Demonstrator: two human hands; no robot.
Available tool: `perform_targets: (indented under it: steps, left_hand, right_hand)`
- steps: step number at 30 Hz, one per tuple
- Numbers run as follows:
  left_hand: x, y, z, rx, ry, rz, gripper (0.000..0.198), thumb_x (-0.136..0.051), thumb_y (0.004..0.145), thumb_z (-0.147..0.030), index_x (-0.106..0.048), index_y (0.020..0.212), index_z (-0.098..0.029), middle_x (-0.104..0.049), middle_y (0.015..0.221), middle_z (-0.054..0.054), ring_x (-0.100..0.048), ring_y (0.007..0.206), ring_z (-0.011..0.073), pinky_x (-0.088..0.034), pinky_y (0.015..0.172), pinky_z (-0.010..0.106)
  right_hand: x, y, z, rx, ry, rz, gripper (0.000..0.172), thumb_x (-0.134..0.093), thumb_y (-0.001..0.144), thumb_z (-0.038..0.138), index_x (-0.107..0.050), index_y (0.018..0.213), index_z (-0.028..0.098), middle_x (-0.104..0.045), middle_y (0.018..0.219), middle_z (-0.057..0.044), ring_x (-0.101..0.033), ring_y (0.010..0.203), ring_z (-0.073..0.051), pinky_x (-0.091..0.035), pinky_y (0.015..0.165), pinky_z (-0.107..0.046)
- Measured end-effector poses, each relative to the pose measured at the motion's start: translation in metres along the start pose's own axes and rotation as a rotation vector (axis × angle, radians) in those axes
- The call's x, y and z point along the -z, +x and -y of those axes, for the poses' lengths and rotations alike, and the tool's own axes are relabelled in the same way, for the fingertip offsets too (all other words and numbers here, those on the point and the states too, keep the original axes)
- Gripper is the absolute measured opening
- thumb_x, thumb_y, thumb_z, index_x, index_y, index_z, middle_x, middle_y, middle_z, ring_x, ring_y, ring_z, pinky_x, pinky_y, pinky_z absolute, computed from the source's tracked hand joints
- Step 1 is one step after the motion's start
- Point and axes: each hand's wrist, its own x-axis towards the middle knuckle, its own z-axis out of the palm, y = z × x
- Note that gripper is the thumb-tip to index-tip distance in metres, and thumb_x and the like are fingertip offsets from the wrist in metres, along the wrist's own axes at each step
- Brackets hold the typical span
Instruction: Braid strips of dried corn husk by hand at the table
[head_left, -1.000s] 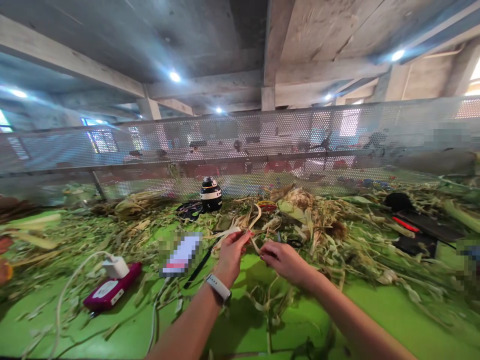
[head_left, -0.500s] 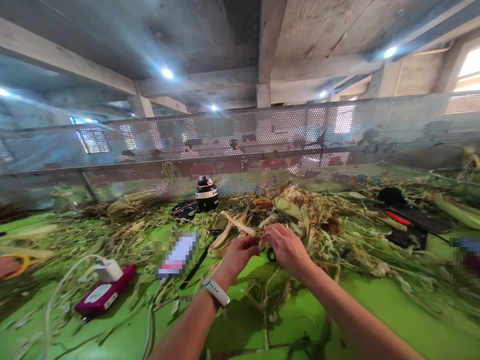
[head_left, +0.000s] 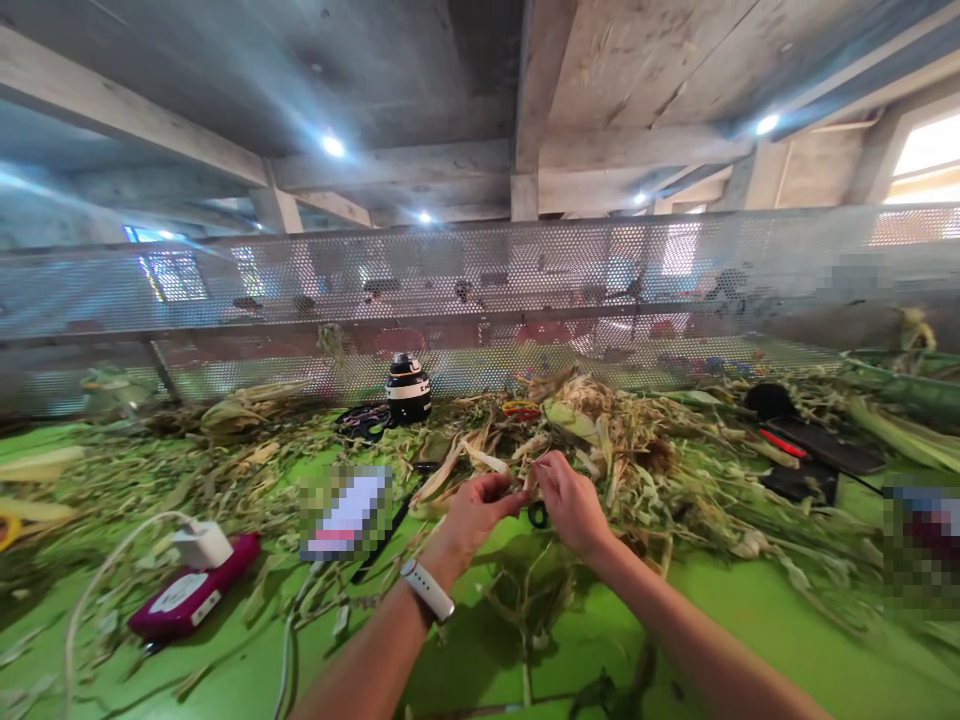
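Head view: both hands are meeting low in the middle of the green surface point(head_left: 750, 630). The left hand point(head_left: 476, 512) is curling inward, its thumb-and-forefinger grip pinching a pale husk strip point(head_left: 527, 482). The right hand point(head_left: 571, 500) is closing its fingertip grip on the same strip from the 3 o'clock side. The strip is sitting between the two hands, at the near edge of the husk pile point(head_left: 626, 440). A small black ring point(head_left: 537, 515) is lying just below the strip, beside the right hand; whether they are touching, cannot tell. A white watch band point(head_left: 427, 590) is wrapping the left wrist.

Edges and room:
- The husk pile is crowding 12 to 3 o'clock of the hands, close against the right knuckles.
- Bare green is opening at 5 to 6 o'clock, with only thin scraps lying under the forearms.
- A dark slim rod point(head_left: 382, 535) is lying near the left hand at 9 o'clock.
- A magenta power bank point(head_left: 187, 600) with a white plug point(head_left: 199, 545) is sitting well apart at 8 o'clock.
- A black-and-white canister point(head_left: 408, 388) is standing upright at 11 o'clock, near the perforated metal screen point(head_left: 480, 290).
- The screen is closing off the far edge across 12 o'clock.
- A flat black case point(head_left: 821, 450) is lying well apart at 2 o'clock.
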Motion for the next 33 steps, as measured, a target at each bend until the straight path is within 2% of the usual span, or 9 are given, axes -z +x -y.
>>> perform_targets:
  steps: [7, 10, 14, 19, 24, 27, 29, 31, 33]
  left_hand:
    - [0.001, 0.003, 0.007, -0.012, -0.033, -0.012, 0.032, -0.083, 0.046, -0.028, -0.063, 0.067, -0.014, -0.059, 0.061, -0.002, -0.051, 0.059, 0.0101, -0.041, 0.060, 0.023]
    - [0.001, 0.003, 0.008, -0.008, -0.081, -0.038, 0.035, -0.084, 0.044, -0.023, -0.063, 0.071, -0.014, -0.060, 0.063, -0.002, -0.054, 0.063, 0.0107, -0.042, 0.067, 0.024]
    - [0.001, 0.003, 0.006, 0.006, -0.157, -0.020, 0.040, -0.084, 0.042, -0.019, -0.066, 0.078, -0.015, -0.065, 0.077, 0.000, -0.057, 0.075, 0.0123, -0.043, 0.077, 0.025]
    - [0.003, 0.001, 0.006, 0.067, -0.129, -0.050, 0.035, -0.081, 0.049, -0.022, -0.065, 0.080, -0.016, -0.065, 0.072, 0.000, -0.058, 0.067, 0.0115, -0.042, 0.071, 0.026]
    - [0.002, 0.001, 0.005, 0.041, -0.056, -0.071, 0.036, -0.083, 0.047, -0.029, -0.063, 0.074, -0.015, -0.063, 0.064, -0.001, -0.057, 0.063, 0.0121, -0.042, 0.065, 0.024]
    - [0.004, 0.002, 0.005, 0.068, -0.060, -0.134, 0.036, -0.082, 0.046, -0.032, -0.061, 0.071, -0.016, -0.062, 0.063, -0.002, -0.056, 0.060, 0.0111, -0.043, 0.062, 0.024]
    - [0.007, 0.004, 0.005, 0.092, -0.105, -0.178, 0.038, -0.083, 0.045, -0.031, -0.060, 0.072, -0.016, -0.064, 0.066, -0.002, -0.058, 0.060, 0.0113, -0.045, 0.064, 0.025]
    - [0.011, 0.004, 0.005, 0.108, -0.127, -0.200, 0.039, -0.083, 0.046, -0.029, -0.060, 0.075, -0.017, -0.066, 0.070, 0.000, -0.060, 0.062, 0.0126, -0.047, 0.067, 0.027]
    - [0.014, 0.005, 0.005, 0.122, -0.123, -0.201, 0.038, -0.081, 0.049, -0.028, -0.061, 0.079, -0.017, -0.066, 0.071, 0.001, -0.061, 0.063, 0.0137, -0.048, 0.067, 0.028]
  right_hand:
    - [-0.003, -0.002, 0.002, -0.039, -0.034, 0.021, 0.025, -0.032, 0.090, 0.033, -0.053, 0.087, 0.019, -0.066, 0.069, -0.004, -0.061, 0.062, -0.017, -0.041, 0.061, -0.025]
    - [-0.005, -0.003, 0.003, -0.049, -0.030, 0.029, 0.025, -0.031, 0.090, 0.032, -0.052, 0.087, 0.019, -0.067, 0.072, -0.005, -0.063, 0.064, -0.018, -0.042, 0.062, -0.025]
    - [-0.006, -0.004, 0.005, -0.062, -0.046, 0.027, 0.025, -0.029, 0.090, 0.031, -0.050, 0.087, 0.018, -0.067, 0.075, -0.006, -0.063, 0.064, -0.019, -0.041, 0.060, -0.025]
    - [-0.007, -0.006, 0.006, -0.075, -0.052, 0.034, 0.023, -0.031, 0.089, 0.031, -0.049, 0.090, 0.018, -0.066, 0.072, -0.005, -0.062, 0.061, -0.019, -0.041, 0.058, -0.025]
    - [-0.010, -0.005, 0.005, -0.085, -0.015, 0.055, 0.023, -0.032, 0.089, 0.032, -0.049, 0.091, 0.018, -0.067, 0.072, -0.006, -0.063, 0.062, -0.019, -0.040, 0.057, -0.025]
    - [-0.012, -0.005, 0.005, -0.115, 0.055, 0.029, 0.028, -0.037, 0.088, 0.036, -0.047, 0.105, 0.016, -0.066, 0.071, -0.004, -0.062, 0.062, -0.019, -0.039, 0.057, -0.024]
    - [-0.013, -0.005, 0.004, -0.101, 0.083, 0.023, 0.042, -0.042, 0.087, 0.038, -0.039, 0.120, 0.013, -0.062, 0.061, 0.000, -0.059, 0.055, -0.018, -0.038, 0.054, -0.024]
    - [-0.013, -0.005, 0.003, -0.035, 0.078, 0.015, 0.052, -0.044, 0.087, 0.037, -0.031, 0.129, 0.011, -0.056, 0.054, 0.005, -0.055, 0.050, -0.016, -0.036, 0.052, -0.023]
    - [-0.012, -0.006, 0.003, 0.046, 0.053, 0.023, 0.051, -0.045, 0.087, 0.036, -0.032, 0.130, 0.012, -0.053, 0.054, 0.006, -0.054, 0.049, -0.015, -0.036, 0.052, -0.022]
